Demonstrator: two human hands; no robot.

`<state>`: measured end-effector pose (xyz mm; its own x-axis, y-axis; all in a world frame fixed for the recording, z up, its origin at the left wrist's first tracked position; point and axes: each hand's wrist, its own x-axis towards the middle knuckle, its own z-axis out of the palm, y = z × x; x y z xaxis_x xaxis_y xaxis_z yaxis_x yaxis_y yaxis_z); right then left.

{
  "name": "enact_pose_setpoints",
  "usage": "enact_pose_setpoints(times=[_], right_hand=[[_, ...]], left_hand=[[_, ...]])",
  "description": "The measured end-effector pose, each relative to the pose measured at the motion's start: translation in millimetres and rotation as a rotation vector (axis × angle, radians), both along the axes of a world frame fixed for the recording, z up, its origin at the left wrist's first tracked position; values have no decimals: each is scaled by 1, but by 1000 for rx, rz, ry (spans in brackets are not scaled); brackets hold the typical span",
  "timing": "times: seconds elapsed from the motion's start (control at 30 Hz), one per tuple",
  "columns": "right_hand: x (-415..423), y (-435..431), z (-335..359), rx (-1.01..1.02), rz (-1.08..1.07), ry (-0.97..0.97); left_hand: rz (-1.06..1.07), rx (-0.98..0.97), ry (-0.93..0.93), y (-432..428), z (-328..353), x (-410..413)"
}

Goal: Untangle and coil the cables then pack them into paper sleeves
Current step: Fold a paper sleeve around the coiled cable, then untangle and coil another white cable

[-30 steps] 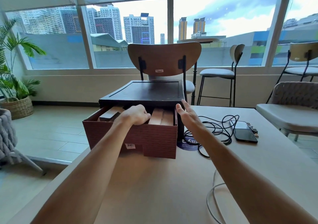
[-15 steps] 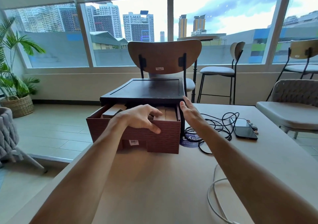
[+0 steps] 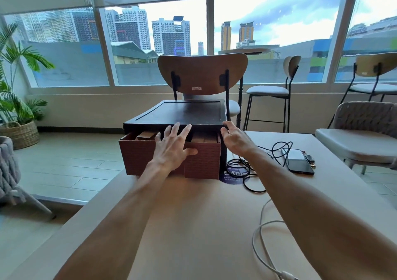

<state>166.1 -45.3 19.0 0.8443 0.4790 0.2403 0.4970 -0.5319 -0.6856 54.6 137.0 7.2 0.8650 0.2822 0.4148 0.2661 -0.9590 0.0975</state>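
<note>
The left hand (image 3: 174, 148) lies flat, fingers spread, on the front of the one brown drawer (image 3: 139, 159). Brown paper sleeves (image 3: 148, 135) show either side of its fingers. The right hand (image 3: 234, 139), open and relaxed, touches the black case (image 3: 189, 112) at its right corner. Just right of that wrist, one tangled black cable (image 3: 241, 165) overlaps a purple disc (image 3: 233, 177) whose print is unreadable. One white cable (image 3: 253, 239) lies nearer the person, and one phone (image 3: 299, 161) lies further right.

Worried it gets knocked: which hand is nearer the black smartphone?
Right. The right hand is left of the black smartphone; the left hand rests on the brown cardboard drawer, farther left.
</note>
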Motion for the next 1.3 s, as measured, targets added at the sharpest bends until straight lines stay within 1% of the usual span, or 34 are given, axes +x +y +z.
enact_pose_setpoints(times=[0.13, 0.37, 0.5, 0.63, 0.73, 0.83, 0.93, 1.0, 1.07, 1.13, 1.17, 1.23, 1.27, 1.3], right_hand=[[-2, 1, -7, -21, -17, -61], [-1, 2, -12, -38, -48, -126], [0, 0, -11, -51, -48, -122], [-4, -3, -5, -48, 15, -74], [-10, -15, -10, -29, 78, -19], [-16, -32, -23, -16, 109, 1], [-16, -58, -31, -58, 94, -1], [-14, -79, -34, -95, 103, 12], [-12, -101, -39, -65, 109, 60], [-16, -125, -45, -16, 119, 134], [-21, -137, -46, -20, 135, 175], [-31, -158, -47, -85, 167, 252], [-36, -170, -49, -139, 183, 290], [-40, -179, -50, -188, 212, 332]], left_hand=[[-7, 22, 36, 4, -19, 12], [-10, 12, 55, 12, -17, 27], [5, 22, 66, 11, -18, 31], [7, 14, 33, 9, -16, 29], [-57, 0, -66, 0, -24, 23], [-151, 43, -180, -16, -32, 16], [-302, 55, -285, -40, -34, 11], [-414, 33, -298, -58, -34, 7], [-487, -14, -245, -79, -38, 2], [-523, -90, -121, -99, -40, -1], [-531, -165, -1, -109, -39, -4], [-545, -336, 341, -127, -35, -9], [-558, -362, 512, -138, -35, -13], [-571, -349, 641, -145, -36, -14]])
